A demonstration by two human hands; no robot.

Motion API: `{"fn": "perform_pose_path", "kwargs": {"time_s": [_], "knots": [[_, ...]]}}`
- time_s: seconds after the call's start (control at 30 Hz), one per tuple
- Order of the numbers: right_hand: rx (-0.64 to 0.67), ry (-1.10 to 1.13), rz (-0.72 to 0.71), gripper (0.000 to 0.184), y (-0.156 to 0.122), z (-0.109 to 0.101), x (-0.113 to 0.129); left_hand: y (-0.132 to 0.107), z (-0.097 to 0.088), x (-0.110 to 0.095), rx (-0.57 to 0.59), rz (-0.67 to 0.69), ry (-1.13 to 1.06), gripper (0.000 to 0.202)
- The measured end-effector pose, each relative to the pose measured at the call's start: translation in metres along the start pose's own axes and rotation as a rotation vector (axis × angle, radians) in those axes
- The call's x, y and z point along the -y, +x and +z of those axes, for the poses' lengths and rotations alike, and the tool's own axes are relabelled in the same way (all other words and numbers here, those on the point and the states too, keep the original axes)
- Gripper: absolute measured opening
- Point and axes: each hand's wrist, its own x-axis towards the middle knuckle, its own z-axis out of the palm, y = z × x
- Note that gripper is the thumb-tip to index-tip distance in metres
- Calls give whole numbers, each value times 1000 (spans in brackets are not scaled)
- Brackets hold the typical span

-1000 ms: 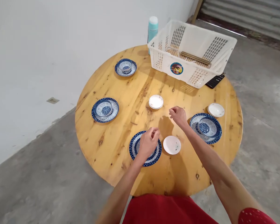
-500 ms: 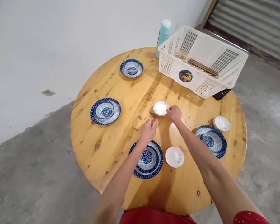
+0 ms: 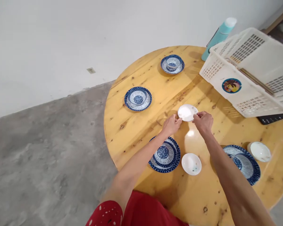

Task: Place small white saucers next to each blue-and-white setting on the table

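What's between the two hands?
A white dish, its rim at the fingertips of the left hand and right hand; seen in the head view.

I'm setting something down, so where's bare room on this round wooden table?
Bare wood lies between the leftmost blue-and-white round plate and left forearm, and between the spotted white bowl and near edge. It's crowded rightward by the white plastic basket, and where left hand and right hand hold a white round dish.

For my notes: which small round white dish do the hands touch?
The farthest white dish, alone in having left hand and right hand at its rim.
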Motion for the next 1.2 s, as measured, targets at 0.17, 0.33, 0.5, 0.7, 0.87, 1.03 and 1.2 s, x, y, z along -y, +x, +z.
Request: {"fn": "perform_pose_path", "kwargs": {"time_s": [0.17,0.33,0.5,0.7,0.87,1.03,1.2], "knots": [[6,27,56,16,-31,31,63,-26,-36,35,-77,-71,-144,24],[158,-30,-80,15,-47,81,102,-47,-79,76,-201,-177,-159,21],[227,-94,-96,14,-54,122,127,-58,-112,103,-275,-236,-127,19],[270,-136,-95,14,-60,141,143,-61,-129,121,-335,-229,-108,14],[281,-150,-76,13,-62,145,143,-61,-134,122,-320,-232,-107,14],[294,-145,-62,12,-64,148,143,-62,-137,119,-311,-220,-98,23],[289,-165,-61,13,-65,150,145,-65,-142,112,-295,-205,-12,28]]}}
